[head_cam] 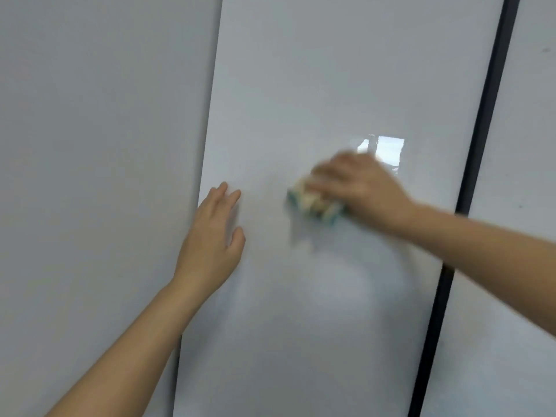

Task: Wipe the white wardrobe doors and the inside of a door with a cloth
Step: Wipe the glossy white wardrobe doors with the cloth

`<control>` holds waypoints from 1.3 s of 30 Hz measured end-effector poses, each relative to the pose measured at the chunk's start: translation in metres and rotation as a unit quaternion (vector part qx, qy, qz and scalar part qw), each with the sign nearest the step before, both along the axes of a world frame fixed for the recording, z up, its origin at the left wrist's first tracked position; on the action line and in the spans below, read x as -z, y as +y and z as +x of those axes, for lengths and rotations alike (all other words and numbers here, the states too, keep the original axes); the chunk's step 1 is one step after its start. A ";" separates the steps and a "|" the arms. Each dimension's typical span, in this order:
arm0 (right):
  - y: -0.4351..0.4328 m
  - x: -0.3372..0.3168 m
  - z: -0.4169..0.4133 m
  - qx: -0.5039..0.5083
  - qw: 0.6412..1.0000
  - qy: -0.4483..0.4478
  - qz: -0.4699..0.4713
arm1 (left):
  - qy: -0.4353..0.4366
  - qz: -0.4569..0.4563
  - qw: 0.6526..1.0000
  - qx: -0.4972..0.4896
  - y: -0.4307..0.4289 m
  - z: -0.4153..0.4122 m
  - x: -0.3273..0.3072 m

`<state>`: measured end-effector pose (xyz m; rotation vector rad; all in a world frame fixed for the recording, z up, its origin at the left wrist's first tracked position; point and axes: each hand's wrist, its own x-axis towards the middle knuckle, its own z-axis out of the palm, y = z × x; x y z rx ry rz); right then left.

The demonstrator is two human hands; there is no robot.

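While my feed is smeared around the right hand (361, 188), I can see its fingers (326, 173) laid across a bunched cloth (314, 203), cream with teal edges, pressing it against the middle wardrobe door (301, 85). Part of the cloth sticks out below and to the left of the hand. The blur stops me telling whether those fingers curl round the cloth or lie flat on it, and the thumb is hidden.

On my screen the left hand (210, 236) is sharper. It is flat against the same door, near its left edge, holding nothing. Its fingers (224, 191) are straight, close together and pointing up, with the thumb spread out to the right. The two hands are well apart, at roughly the same height.

I see a bright window reflection (388, 147) on the glossy panel just above the right hand. A second white door (90, 115) stands to the left. A dark vertical gap (481, 130) separates the middle door from a third door (529, 145) on the right.
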<state>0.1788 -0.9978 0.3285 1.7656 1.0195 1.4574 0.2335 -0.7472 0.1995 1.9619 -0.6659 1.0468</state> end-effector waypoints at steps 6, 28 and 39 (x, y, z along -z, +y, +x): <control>-0.004 -0.044 -0.008 -0.005 0.975 -0.061 0.212 | -0.054 0.046 0.997 -0.019 -0.024 0.010 -0.033; -0.033 -0.158 -0.012 0.046 0.976 0.146 -0.152 | -0.180 0.055 0.979 -0.079 -0.066 0.031 -0.199; -0.040 -0.431 -0.017 0.047 0.995 0.073 -0.054 | -0.150 0.094 0.979 -0.105 -0.045 0.014 -0.412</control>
